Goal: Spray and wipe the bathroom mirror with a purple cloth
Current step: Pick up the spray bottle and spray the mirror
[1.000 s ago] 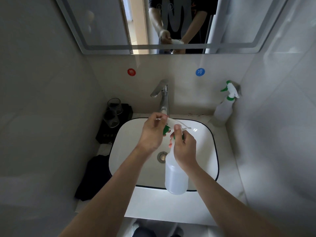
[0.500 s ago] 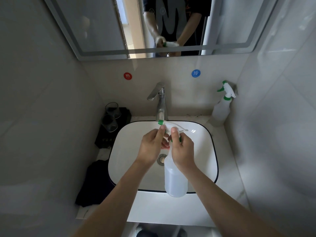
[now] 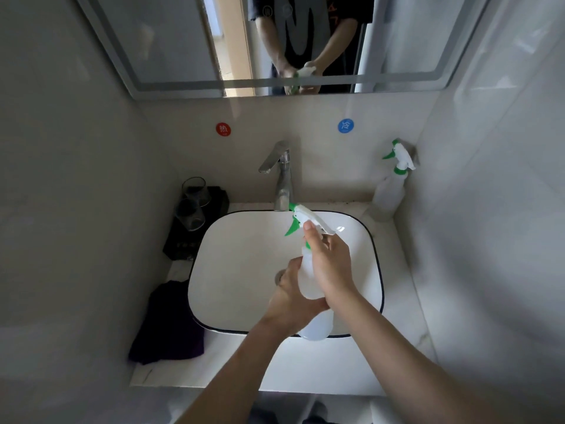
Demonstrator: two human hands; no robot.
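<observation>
Spray bottle (image 3: pixel 307 278) in right hand (image 3: pixel 331 267)

Both forearms extended forward, converging. Right hand (image 3: pixel 331 264) gripped the spray bottle (image 3: pixel 316 327) at its neck, forefinger raised along the head. Left hand (image 3: pixel 292 296) wrapped the body lower down, touching the right.

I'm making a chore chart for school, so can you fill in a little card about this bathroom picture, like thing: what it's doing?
Held thing: translucent white plastic spray bottle with green trigger, over the white ceramic sink basin
Right hand: grips the bottle near its neck
Left hand: holds the bottle's body lower down
Dark purple cloth: lies on the counter left of the basin, untouched
Wall mirror: above the chrome faucet
Spare: second spray bottle in the back right corner
</observation>
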